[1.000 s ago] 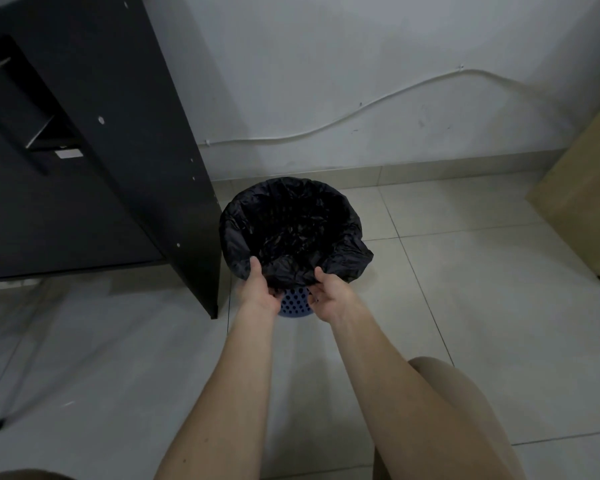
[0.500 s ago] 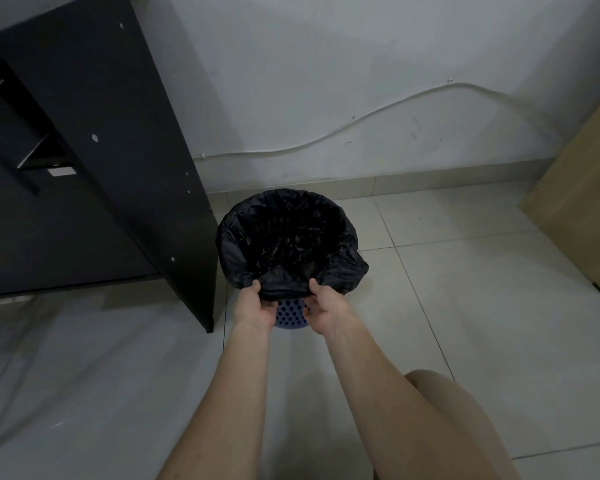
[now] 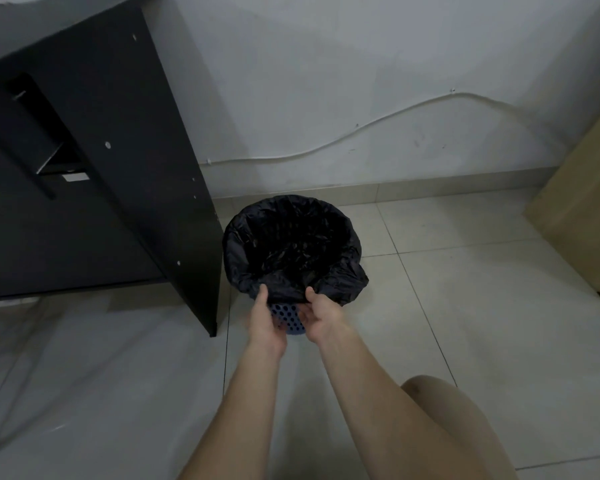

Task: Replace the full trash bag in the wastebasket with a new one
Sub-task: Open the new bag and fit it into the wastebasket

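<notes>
Trash bag (image 3: pixel 291 244), black, lines the blue wastebasket (image 3: pixel 288 315) on the floor just ahead of my hands. My left hand (image 3: pixel 265 322) and right hand (image 3: pixel 321 315) each pinch its folded-over hem at the near rim, thumbs on top. Both are equally near; the basket stands upright, opening straight above my fingers.

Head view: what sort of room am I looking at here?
Probably a home office or bedroom corner: a black desk beside a bag-lined wastebasket, tiled floor, and a cable clipped along the white wall.
</notes>
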